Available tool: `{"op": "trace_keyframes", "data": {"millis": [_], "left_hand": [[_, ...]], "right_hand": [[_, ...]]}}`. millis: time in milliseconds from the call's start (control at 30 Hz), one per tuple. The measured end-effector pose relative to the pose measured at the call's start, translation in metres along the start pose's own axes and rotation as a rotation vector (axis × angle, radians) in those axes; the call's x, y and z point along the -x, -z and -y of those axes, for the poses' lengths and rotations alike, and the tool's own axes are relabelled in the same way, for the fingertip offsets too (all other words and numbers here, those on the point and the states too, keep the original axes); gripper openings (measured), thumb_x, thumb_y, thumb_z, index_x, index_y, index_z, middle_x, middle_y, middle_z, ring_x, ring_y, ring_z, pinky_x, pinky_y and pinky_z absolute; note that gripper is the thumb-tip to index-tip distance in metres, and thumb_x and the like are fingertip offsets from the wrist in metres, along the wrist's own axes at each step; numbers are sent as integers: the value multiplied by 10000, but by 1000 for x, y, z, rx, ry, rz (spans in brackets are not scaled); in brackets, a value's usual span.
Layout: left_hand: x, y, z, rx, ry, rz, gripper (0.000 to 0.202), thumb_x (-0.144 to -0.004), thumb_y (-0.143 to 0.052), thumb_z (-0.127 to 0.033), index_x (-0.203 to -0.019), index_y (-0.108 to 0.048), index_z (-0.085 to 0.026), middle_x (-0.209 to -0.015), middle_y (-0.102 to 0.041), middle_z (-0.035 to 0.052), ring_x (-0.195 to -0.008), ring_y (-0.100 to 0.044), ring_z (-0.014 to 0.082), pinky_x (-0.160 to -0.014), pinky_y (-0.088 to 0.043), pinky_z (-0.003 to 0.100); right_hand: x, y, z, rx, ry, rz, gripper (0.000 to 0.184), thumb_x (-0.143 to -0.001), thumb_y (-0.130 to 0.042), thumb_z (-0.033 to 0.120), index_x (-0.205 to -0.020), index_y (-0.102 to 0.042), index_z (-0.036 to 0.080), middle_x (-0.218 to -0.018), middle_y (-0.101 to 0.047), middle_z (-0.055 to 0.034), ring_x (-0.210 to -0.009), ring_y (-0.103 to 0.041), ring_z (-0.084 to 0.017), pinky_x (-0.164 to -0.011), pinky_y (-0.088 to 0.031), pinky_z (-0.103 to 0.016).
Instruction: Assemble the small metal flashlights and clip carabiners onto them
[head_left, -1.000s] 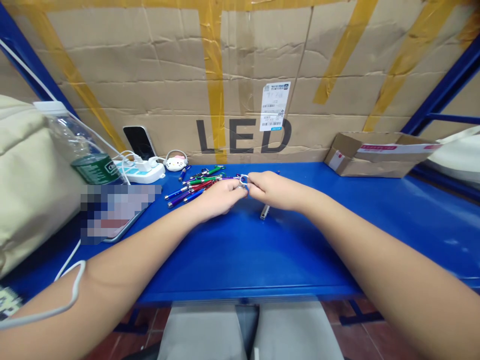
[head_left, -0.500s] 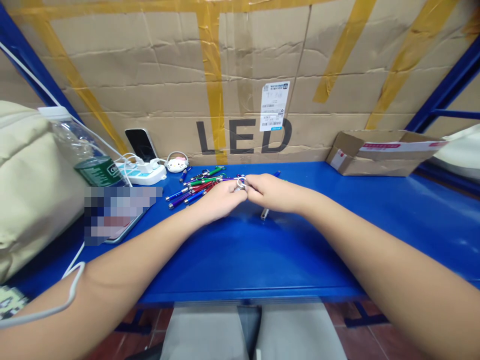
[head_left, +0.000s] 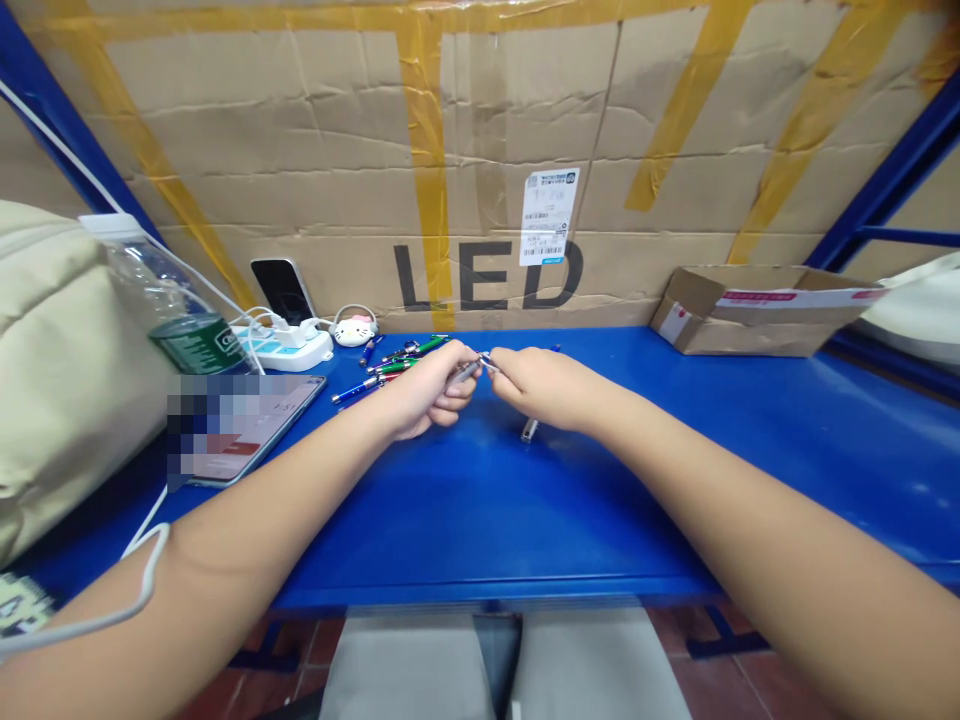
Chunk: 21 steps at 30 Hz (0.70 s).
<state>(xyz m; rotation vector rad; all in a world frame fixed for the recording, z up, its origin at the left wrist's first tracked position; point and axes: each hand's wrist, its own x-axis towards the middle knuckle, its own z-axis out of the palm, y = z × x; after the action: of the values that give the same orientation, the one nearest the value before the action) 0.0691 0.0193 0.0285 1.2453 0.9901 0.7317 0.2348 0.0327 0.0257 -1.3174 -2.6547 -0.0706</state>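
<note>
My left hand (head_left: 439, 395) is closed around a slim silver metal tube (head_left: 465, 373), its fingers curled underneath and the thumb along the top. Tip to tip with it, my right hand (head_left: 544, 385) pinches a small metal key ring (head_left: 486, 360), mostly covered by the fingertips. Left of and behind my left hand lies a pile of small keychain flashlights (head_left: 386, 368) in blue, green and red, partly hidden by that hand. Another silver metal piece (head_left: 530, 430) sticks out from under my right hand onto the blue table (head_left: 495, 510).
A phone (head_left: 262, 430) lies left, near a plastic bottle (head_left: 191, 335) and a beige bag (head_left: 67, 370). Behind are a power strip (head_left: 289, 348), an upright phone (head_left: 281, 288) and a white cat-faced item (head_left: 355, 328). An open cardboard box (head_left: 765, 325) stands right. A large carton (head_left: 337, 150) walls the back.
My left hand has turned and drawn slightly left, so the silver tube and its curled fingers now show. The key ring sits lower between the fingertips. My right hand has barely moved.
</note>
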Motion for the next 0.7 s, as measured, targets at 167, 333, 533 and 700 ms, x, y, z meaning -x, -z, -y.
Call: {"op": "trace_keyframes", "data": {"millis": [167,333,533,700], "left_hand": [[-8,8,4,-74,-71,-85,177,-834,-421,-310,-705,-401,-191,-534,-282,-64,-389,-173,52,-363,-100,168],[-12,22,8,-626,-263,-388,171,-869,-477,-361,-916,-519,-202,-700,-541,-5,-547,-480,110,-475,-352,211],[-17,44,12,-1251,-350,-514,320,-919,-409,-295,-1164,-560,-156,-1128,-643,125,-1034,-582,255,-893,-441,375],[-19,46,13,-1365,-351,-564,355,-898,-438,-265,-1203,-576,-144,-1193,-622,129,-1114,-549,275,-973,-412,414]], "right_hand": [[2,6,-5,-42,-84,-26,296,-937,-378,425,-989,-540,182,-915,-680,-102,-680,-569,-186,-543,-277,-263],[0,11,-42,-28,-258,-27,327,-917,-398,472,-918,-559,187,-931,-676,-107,-762,-587,-212,-579,-331,-275],[-1,-2,-102,27,-445,157,290,-838,-510,420,-933,-620,168,-1000,-672,-133,-834,-610,-237,-622,-381,-291],[-1,-7,-105,-42,-414,257,312,-817,-527,462,-851,-660,182,-932,-692,-90,-792,-620,-204,-618,-397,-272]]}}
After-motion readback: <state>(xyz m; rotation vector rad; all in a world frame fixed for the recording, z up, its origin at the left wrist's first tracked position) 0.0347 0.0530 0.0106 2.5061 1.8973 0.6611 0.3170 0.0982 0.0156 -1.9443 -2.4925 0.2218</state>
